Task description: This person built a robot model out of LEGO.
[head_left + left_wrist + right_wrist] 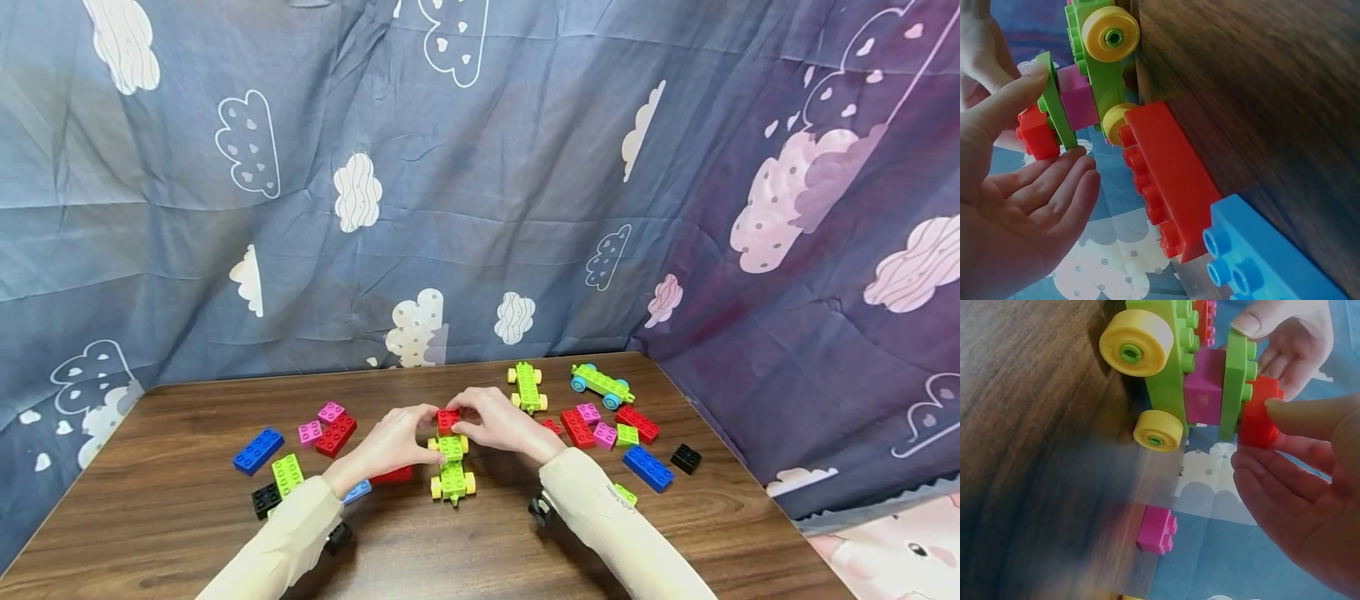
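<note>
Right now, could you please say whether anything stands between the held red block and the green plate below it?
Nothing visible does: the red block, in the right hand, is up against the green plate, and the left hand holds the plate's edges. I cannot tell whether the block is fully seated.

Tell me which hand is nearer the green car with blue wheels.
Right. The right hand, pinching the red block, is left of that car; the left hand, holding the green plate, is farther left.
</note>
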{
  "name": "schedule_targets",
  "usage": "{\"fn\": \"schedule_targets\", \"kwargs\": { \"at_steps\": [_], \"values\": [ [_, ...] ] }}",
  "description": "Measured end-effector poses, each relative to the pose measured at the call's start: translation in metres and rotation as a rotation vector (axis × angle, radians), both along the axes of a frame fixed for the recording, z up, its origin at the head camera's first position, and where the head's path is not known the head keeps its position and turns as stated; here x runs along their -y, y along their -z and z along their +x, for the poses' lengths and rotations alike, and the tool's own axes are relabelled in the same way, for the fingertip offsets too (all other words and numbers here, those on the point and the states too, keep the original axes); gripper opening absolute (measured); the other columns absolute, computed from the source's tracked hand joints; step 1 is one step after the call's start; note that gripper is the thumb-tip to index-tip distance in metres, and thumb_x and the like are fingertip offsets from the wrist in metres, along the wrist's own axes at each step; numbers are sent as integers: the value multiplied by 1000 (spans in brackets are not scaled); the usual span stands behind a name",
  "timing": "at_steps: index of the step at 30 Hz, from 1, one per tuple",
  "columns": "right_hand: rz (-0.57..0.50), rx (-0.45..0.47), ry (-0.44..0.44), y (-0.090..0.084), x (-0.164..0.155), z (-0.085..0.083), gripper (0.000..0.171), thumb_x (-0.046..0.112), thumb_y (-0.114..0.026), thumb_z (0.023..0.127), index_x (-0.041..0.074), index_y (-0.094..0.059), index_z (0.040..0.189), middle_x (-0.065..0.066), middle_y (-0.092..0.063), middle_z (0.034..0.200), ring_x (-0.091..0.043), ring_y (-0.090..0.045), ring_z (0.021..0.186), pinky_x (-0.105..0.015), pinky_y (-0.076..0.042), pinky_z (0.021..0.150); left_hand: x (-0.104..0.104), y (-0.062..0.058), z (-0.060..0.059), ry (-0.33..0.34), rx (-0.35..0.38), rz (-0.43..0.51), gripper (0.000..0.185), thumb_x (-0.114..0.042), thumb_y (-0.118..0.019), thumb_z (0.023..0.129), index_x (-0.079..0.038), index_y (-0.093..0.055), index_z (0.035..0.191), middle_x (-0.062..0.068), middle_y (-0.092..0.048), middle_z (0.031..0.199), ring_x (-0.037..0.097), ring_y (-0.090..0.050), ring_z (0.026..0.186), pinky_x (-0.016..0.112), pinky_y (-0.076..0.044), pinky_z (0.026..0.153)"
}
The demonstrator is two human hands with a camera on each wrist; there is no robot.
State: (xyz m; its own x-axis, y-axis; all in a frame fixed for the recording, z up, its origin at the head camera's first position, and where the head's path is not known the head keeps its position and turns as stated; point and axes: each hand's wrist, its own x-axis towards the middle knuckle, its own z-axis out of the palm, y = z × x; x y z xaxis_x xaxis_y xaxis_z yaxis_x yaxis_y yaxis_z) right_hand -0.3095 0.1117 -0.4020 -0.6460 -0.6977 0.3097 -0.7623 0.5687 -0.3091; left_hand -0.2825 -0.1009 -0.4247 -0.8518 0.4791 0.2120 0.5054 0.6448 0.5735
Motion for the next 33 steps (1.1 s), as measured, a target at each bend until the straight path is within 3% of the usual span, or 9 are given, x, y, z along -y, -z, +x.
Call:
{"fn": "schedule_targets", "kwargs": {
  "at_steps": [12, 33],
  "values": [
    [38, -62, 14, -5, 5, 1, 18, 12, -73, 86, 7, -72, 103, -4, -71, 93, -16, -63, 80, -25, -50, 72, 0, -1, -2, 2, 0, 3, 62, -32, -88, 73, -1, -63, 122, 12, -74, 111, 23, -72, 95, 43, -58, 83],
    [110, -26, 14, -11, 7, 0, 17, 14, -75, 86, 7, -72, 101, -4, -70, 92, -17, -64, 81, -25, -51, 73, 1, 1, -1, -11, -27, -20, 66, -33, -88, 72, 1, -63, 123, 14, -73, 112, 25, -71, 96, 42, -57, 84]
  ]
}}
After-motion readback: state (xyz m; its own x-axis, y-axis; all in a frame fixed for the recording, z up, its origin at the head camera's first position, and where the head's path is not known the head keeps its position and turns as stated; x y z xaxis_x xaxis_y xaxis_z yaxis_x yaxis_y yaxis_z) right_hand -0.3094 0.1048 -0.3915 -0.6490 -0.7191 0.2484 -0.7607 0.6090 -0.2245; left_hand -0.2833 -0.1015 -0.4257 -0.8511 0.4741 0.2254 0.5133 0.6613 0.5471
